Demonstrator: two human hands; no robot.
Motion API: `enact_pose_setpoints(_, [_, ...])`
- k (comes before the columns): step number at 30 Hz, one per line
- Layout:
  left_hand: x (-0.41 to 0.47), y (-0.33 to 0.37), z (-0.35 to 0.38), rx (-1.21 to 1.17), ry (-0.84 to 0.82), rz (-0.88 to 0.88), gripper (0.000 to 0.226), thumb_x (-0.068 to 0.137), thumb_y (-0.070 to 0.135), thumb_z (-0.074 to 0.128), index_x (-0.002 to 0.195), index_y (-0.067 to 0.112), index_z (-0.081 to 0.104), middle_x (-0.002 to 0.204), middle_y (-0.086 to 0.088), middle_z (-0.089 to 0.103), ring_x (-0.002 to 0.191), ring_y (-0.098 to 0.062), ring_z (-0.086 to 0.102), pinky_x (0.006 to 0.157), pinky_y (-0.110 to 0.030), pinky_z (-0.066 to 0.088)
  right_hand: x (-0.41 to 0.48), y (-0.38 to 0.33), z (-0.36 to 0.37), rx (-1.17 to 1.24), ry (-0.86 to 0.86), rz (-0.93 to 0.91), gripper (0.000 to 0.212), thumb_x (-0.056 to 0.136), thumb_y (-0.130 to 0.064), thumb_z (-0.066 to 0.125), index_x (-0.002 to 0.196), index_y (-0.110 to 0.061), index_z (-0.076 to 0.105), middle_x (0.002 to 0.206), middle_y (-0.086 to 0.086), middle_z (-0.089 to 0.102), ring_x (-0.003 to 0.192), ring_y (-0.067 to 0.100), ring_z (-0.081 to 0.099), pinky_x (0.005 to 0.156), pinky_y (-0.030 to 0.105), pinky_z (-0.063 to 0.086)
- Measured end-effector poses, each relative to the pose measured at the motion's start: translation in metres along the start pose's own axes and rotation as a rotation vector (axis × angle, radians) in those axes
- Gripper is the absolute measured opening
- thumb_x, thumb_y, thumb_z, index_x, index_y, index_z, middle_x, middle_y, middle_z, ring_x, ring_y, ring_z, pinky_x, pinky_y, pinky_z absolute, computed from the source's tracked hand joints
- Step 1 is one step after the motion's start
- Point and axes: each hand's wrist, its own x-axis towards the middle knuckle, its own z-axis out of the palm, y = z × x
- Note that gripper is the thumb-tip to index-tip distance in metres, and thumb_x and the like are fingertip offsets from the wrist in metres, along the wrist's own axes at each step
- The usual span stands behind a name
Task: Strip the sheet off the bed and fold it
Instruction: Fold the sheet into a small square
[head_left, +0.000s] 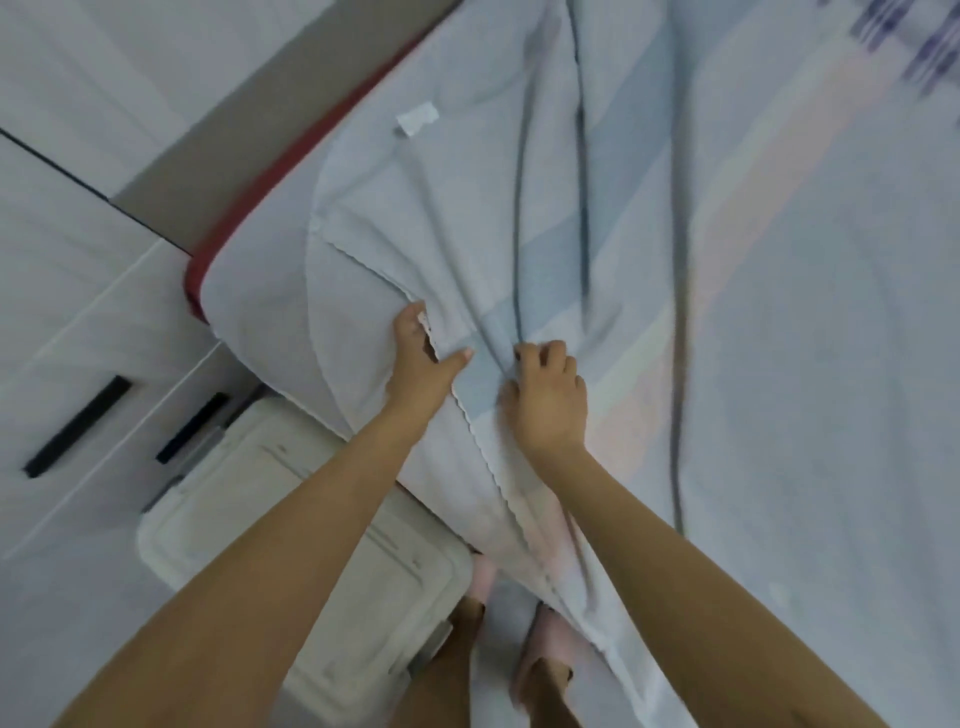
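The left hand (423, 358) pinches the scalloped edge of the sheet (597, 234) at the mattress (270, 312) corner; the right hand (548, 397) is clenched on a bunched fold beside it. Stripping has apparently just begun — the pale, pastel-striped sheet mostly covers the bed, creased, with folding still ahead.

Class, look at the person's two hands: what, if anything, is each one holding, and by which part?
Both hold the sheet. The left hand pinches its wavy hemmed edge near the mattress corner; the right hand grips a bunched fold just inside that edge.
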Motion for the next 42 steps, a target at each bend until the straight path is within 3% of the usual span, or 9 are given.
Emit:
enact_pose_setpoints(6, [0.019, 0.034, 0.026, 0.228, 0.014, 0.224, 0.062, 0.084, -0.005, 0.06, 0.139, 0.014, 0.04, 0.141, -0.008, 0.037, 0.129, -0.012, 0.035, 0.098, -0.004, 0.02, 0.024, 0.016, -0.012, 0.664, -0.148, 0.201, 0.012, 0.08, -0.022, 0.05, 0.072, -0.013, 0.047, 0.076, 0.0, 0.046, 0.067, 0.016, 0.044, 0.056, 0.02, 0.032])
enact_pose_setpoints(14, [0.03, 0.073, 0.07, 1.359, -0.338, 0.756, 0.061, 0.089, 0.001, 0.042, 0.146, 0.018, 0.029, 0.155, 0.002, 0.022, 0.145, -0.016, 0.006, 0.115, -0.05, 0.01, 0.06, 0.022, -0.046, 1.109, -0.015, 0.44, 0.012, 0.093, -0.018, 0.052, 0.103, -0.015, 0.05, 0.094, -0.003, 0.055, 0.083, 0.01, 0.053, 0.074, 0.017, 0.043])
enact_pose_setpoints(18, [0.026, 0.084, 0.074, 1.434, -0.439, 0.827, 0.05, 0.084, 0.001, 0.051, 0.133, 0.012, 0.049, 0.141, -0.004, 0.045, 0.137, -0.024, 0.029, 0.115, -0.046, 0.016, 0.099, 0.025, -0.07, 1.102, -0.177, 0.338, 0.074, 0.087, -0.025, 0.067, 0.144, -0.01, 0.023, 0.123, -0.003, 0.047, 0.11, 0.009, 0.051, 0.09, 0.016, 0.04])
enact_pose_setpoints(21, [0.023, 0.083, 0.071, 1.314, -0.398, 1.074, 0.037, 0.078, 0.007, 0.06, 0.112, 0.018, 0.067, 0.125, -0.001, 0.061, 0.124, -0.024, 0.05, 0.107, -0.039, 0.03, 0.125, 0.028, -0.072, 0.874, -0.204, 0.296, 0.035, 0.083, -0.02, 0.068, 0.115, -0.013, 0.056, 0.098, -0.002, 0.062, 0.09, 0.014, 0.059, 0.079, 0.024, 0.048])
enact_pose_setpoints(22, [0.022, 0.079, 0.07, 1.343, -0.454, 1.057, 0.044, 0.082, 0.005, 0.056, 0.122, 0.02, 0.061, 0.138, 0.0, 0.051, 0.134, -0.021, 0.039, 0.111, -0.042, 0.023, 0.131, 0.03, -0.074, 0.883, -0.149, 0.326, 0.009, 0.084, -0.012, 0.063, 0.092, -0.015, 0.061, 0.082, -0.003, 0.062, 0.077, 0.015, 0.057, 0.07, 0.024, 0.047])
enact_pose_setpoints(24, [0.018, 0.067, 0.065, 1.321, -0.509, 1.02, 0.057, 0.081, -0.001, 0.05, 0.133, 0.021, 0.051, 0.151, 0.004, 0.034, 0.142, -0.017, 0.024, 0.112, -0.048, 0.021, 0.141, 0.037, -0.075, 1.011, 0.033, 0.43, 0.02, 0.084, -0.001, 0.051, 0.075, -0.019, 0.054, 0.07, -0.003, 0.054, 0.065, 0.014, 0.049, 0.062, 0.025, 0.041])
enact_pose_setpoints(29, [0.014, 0.049, 0.052, 0.83, -0.197, 0.707, 0.058, 0.072, -0.011, 0.047, 0.123, 0.014, 0.059, 0.142, -0.015, 0.044, 0.125, -0.034, 0.048, 0.093, -0.047, 0.048, 0.144, 0.073, -0.093, 1.106, 0.399, 0.668, 0.021, 0.092, -0.002, 0.035, 0.103, -0.011, 0.051, 0.096, 0.005, 0.055, 0.085, 0.017, 0.052, 0.071, 0.014, 0.045])
enact_pose_setpoints(37, [0.048, 0.068, 0.094, 0.424, -0.195, 0.22, 0.058, 0.083, 0.022, 0.069, 0.136, 0.014, 0.046, 0.139, -0.004, 0.034, 0.129, -0.018, 0.036, 0.101, -0.016, 0.026, 0.137, 0.106, -0.095, 1.266, -0.063, 0.692, 0.022, 0.094, -0.034, 0.047, 0.09, -0.017, 0.06, 0.088, 0.004, 0.058, 0.074, 0.013, 0.055, 0.077, 0.032, 0.049])
enact_pose_setpoints(42, [0.062, 0.08, 0.135, 0.504, 0.008, 0.138, 0.045, 0.077, 0.029, 0.075, 0.114, 0.01, 0.06, 0.117, -0.006, 0.04, 0.113, -0.02, 0.037, 0.095, -0.025, 0.036, 0.131, 0.109, -0.095, 0.817, -0.134, 0.397, 0.085, 0.078, -0.017, 0.07, 0.145, -0.014, 0.018, 0.113, -0.007, 0.049, 0.093, 0.014, 0.054, 0.082, 0.028, 0.044])
